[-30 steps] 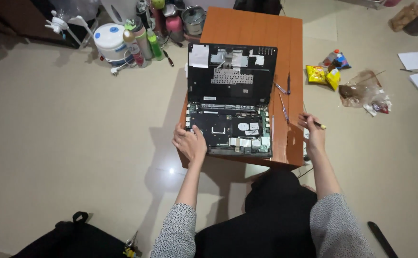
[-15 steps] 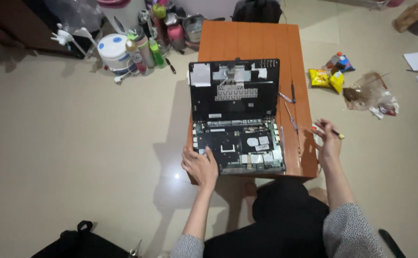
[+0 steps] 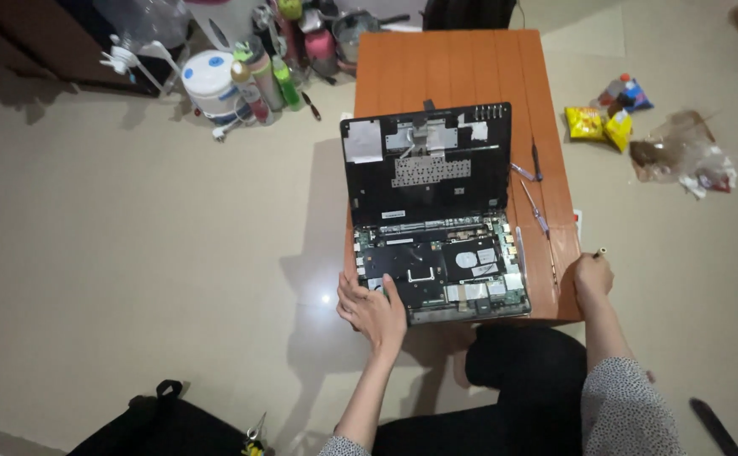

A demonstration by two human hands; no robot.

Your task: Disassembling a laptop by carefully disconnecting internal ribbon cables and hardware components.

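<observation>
Left hand (image 3: 374, 311) on opened laptop (image 3: 439, 253) corner, right hand (image 3: 593, 274) gripping mostly hidden tool (image 3: 599, 252)

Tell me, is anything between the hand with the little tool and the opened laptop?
Nothing big. The right hand holds a thin tool beside the opened laptop. Only bare orange table and slim tools lie between. The left hand already touches the laptop's corner.

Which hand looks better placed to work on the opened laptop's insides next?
Probably the right hand: it holds a thin tool beside the laptop. The left hand is bare, resting on the laptop's near left corner, seemingly steadying it.
</observation>
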